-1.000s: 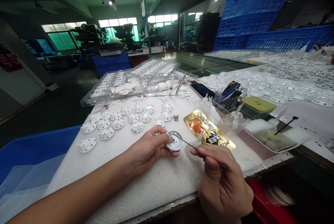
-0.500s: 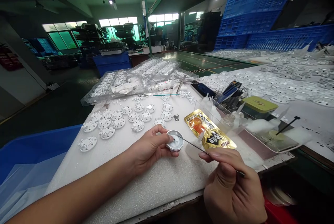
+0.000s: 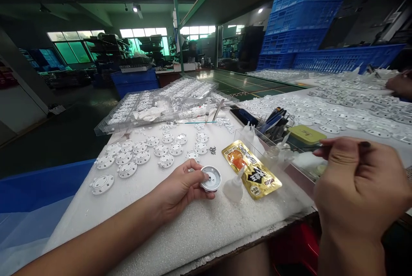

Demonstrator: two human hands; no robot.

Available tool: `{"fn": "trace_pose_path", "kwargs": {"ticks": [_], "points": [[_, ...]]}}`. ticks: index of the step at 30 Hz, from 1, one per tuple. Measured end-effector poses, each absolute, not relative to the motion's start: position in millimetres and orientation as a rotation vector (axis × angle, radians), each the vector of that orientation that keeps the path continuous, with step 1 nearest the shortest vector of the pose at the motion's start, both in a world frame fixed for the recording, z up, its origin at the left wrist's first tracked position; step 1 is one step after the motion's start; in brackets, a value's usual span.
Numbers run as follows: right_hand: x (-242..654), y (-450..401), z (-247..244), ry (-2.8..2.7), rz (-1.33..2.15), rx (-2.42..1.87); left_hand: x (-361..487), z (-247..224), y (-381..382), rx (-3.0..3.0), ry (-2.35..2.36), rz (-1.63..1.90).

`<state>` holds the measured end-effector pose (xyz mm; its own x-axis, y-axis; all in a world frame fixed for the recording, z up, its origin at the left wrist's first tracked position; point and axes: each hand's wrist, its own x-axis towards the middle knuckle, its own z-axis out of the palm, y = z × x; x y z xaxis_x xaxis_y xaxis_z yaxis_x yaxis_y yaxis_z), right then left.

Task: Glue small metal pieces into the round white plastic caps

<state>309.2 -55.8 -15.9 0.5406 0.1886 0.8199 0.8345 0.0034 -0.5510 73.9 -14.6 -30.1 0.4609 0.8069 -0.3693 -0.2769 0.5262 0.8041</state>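
Observation:
My left hand pinches a small round white part, its hollow side with a small central hole turned towards me. The thumb lies over its inner face and the fingers support it from below. Raised at the right, my right hand is closed around a thin dark rod, which points left over the tool tray. The rod's far tip is hard to make out near a small glass jar. A squeeze bottle with a nozzle and a gold packet lie between my hands.
Several finished-looking white round parts stand in rows on the white foam sheet. Clear trays of small white pieces are behind them. A green tin sits at right. Another person's hand shows at the right edge.
My right hand has drawn the rod out of the round part and swung it up and right, over the tray. My left hand still holds the part. Another person's hand has appeared at right.

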Motion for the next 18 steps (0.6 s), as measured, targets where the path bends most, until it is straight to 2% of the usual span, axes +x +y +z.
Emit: {"fn": "trace_pose_path", "kwargs": {"ticks": [6,10,14,18], "points": [[319.3,-57.1,-9.1,-1.358,-0.479,-1.695,74.2,-31.1,-14.8,0.759,0.809,0.758],[318.4,-40.2,45.8,-1.362,-0.519,-1.657,75.3,-33.7,-15.4,0.771,0.792,0.769],[313.2,32.3,110.0,-1.677,-0.146,-1.717,77.6,-34.0,-14.9,0.777,0.775,0.781],[306.8,111.2,113.9,-1.612,-0.116,-1.643,81.0,-36.8,-15.5,0.771,0.763,0.794]]}}
